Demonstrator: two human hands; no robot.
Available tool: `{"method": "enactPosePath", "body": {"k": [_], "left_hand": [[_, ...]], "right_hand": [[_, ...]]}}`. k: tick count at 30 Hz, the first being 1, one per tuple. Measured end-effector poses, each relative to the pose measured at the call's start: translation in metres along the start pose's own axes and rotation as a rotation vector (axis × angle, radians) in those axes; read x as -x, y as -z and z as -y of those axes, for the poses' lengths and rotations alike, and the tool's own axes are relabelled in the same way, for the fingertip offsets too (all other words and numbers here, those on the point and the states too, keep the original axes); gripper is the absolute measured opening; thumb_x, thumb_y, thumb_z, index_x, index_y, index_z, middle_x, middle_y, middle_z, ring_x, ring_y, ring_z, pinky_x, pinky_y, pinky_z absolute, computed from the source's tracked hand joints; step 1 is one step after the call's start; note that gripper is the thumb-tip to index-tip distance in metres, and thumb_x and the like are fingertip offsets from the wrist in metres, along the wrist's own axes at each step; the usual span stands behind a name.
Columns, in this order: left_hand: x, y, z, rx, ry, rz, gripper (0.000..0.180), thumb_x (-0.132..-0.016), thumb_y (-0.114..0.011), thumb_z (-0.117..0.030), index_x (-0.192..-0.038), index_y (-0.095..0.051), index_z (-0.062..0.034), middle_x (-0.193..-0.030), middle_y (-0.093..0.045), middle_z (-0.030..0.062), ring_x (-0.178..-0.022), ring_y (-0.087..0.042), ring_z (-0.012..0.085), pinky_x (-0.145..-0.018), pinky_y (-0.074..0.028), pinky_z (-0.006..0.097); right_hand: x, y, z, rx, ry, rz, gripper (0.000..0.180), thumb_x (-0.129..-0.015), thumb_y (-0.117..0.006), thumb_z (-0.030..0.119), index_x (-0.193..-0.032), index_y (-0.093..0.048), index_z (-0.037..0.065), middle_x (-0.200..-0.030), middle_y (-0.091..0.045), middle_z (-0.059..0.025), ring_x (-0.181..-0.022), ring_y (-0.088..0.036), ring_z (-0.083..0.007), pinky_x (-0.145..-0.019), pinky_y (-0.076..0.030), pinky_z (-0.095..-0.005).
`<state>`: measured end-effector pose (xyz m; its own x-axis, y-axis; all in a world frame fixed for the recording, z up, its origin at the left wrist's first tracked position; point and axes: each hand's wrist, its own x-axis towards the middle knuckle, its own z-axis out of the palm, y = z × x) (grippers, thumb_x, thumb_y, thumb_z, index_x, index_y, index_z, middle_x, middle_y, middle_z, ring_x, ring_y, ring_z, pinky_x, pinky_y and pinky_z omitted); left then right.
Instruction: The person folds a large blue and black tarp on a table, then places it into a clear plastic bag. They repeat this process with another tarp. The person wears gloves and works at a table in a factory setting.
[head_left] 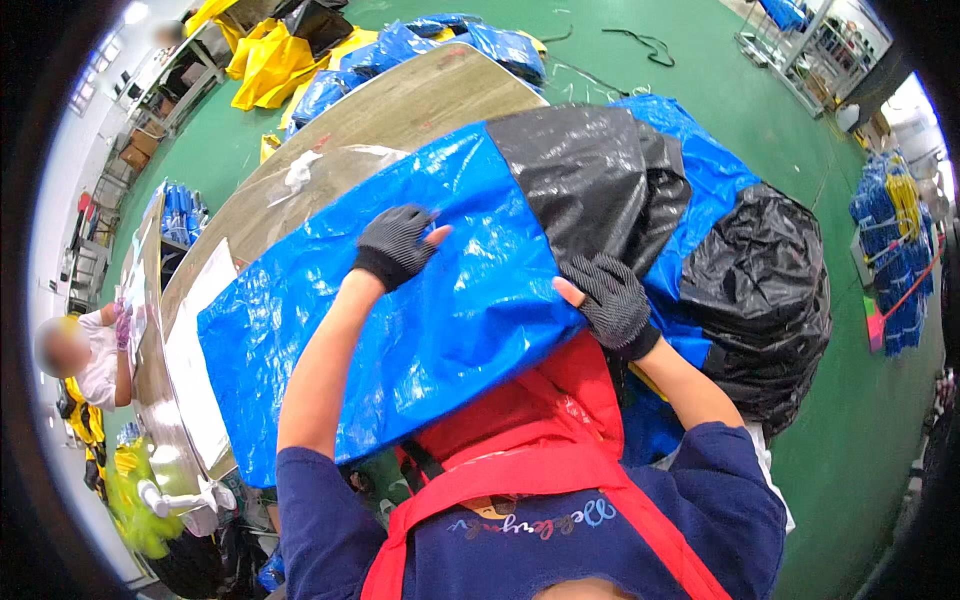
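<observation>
A large blue plastic sheet (440, 330) with a black plastic section (570, 165) joined at its upper right lies over the table before me. My left hand (398, 245), in a dark ribbed glove with the thumb tip bare, rests flat on the blue part, fingers pointing right. By the seam between blue and black, near the sheet's right edge, my right hand (605, 305) lies on top in a matching glove. Its thumb is stretched apart from the fingers, and nothing shows gripped in it. My red apron (540, 420) sits under the near edge.
Bunched black plastic (760, 300) and more blue sheeting hang at the right. Beyond the wood-patterned tabletop (410, 110) are blue bundles (400, 50) and yellow sheeting (270, 65). At the left, another person (95, 360) works by a table. Blue netted bundles (895, 260) stand far right.
</observation>
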<state>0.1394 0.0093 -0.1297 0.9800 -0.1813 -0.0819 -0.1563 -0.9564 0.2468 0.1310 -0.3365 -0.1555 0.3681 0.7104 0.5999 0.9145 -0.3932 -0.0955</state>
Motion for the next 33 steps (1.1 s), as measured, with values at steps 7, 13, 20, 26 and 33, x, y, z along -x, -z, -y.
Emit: {"method": "enactPosePath", "body": {"k": [7, 13, 20, 26, 33], "left_hand": [[-0.104, -0.068, -0.069, 0.004, -0.673, -0.42, 0.068, -0.081, -0.057, -0.05, -0.137, -0.042, -0.0155, -0.144, -0.035, 0.0158, -0.132, -0.032, 0.0371, -0.106, -0.017, 0.06], [-0.092, -0.093, -0.093, 0.022, -0.572, -0.252, 0.054, -0.089, -0.052, -0.035, -0.136, -0.042, -0.0101, -0.142, -0.038, 0.0166, -0.13, -0.037, 0.0329, -0.109, -0.024, 0.05], [0.087, -0.057, 0.061, 0.147, -0.538, -0.042, 0.045, -0.091, -0.047, -0.021, -0.133, -0.044, -0.0058, -0.142, -0.038, 0.017, -0.132, -0.036, 0.034, -0.11, -0.028, 0.045], [0.426, 0.025, 0.142, -0.04, 0.2, 0.203, 0.056, -0.085, -0.058, -0.019, -0.138, -0.039, -0.0158, -0.137, -0.044, 0.0164, -0.126, -0.043, 0.0343, -0.108, -0.031, 0.046], [0.499, -0.03, 0.064, 0.737, 1.119, -0.826, 0.054, -0.087, -0.06, -0.022, -0.135, -0.041, -0.0085, -0.131, -0.048, 0.0148, -0.116, -0.048, 0.0298, -0.101, -0.037, 0.042]], "right_hand": [[-0.027, 0.033, -0.019, -0.044, -0.028, 0.283, 0.023, -0.088, -0.056, 0.023, -0.107, -0.067, 0.018, -0.105, -0.065, -0.0135, -0.103, -0.059, -0.0304, -0.097, -0.04, -0.045], [-0.19, -0.003, -0.114, 0.159, -0.005, 0.654, 0.023, -0.078, -0.063, 0.035, -0.089, -0.068, 0.015, -0.087, -0.066, -0.0151, -0.084, -0.065, -0.0324, -0.07, -0.051, -0.0424], [-0.187, -0.096, -0.177, -0.067, -0.171, 1.099, 0.048, -0.077, -0.059, 0.057, -0.096, -0.072, 0.014, -0.106, -0.065, -0.0136, -0.103, -0.059, -0.0308, -0.091, -0.044, -0.0408], [-0.177, -0.106, -0.191, -0.11, -0.246, 1.05, 0.043, -0.073, -0.067, 0.051, -0.091, -0.072, 0.012, -0.096, -0.067, -0.0133, -0.094, -0.062, -0.0306, -0.085, -0.047, -0.0383], [-0.179, -0.101, -0.18, -0.105, -0.304, 0.986, 0.04, -0.073, -0.069, 0.047, -0.084, -0.071, 0.008, -0.088, -0.067, -0.0141, -0.084, -0.064, -0.0299, -0.075, -0.049, -0.0392]]}}
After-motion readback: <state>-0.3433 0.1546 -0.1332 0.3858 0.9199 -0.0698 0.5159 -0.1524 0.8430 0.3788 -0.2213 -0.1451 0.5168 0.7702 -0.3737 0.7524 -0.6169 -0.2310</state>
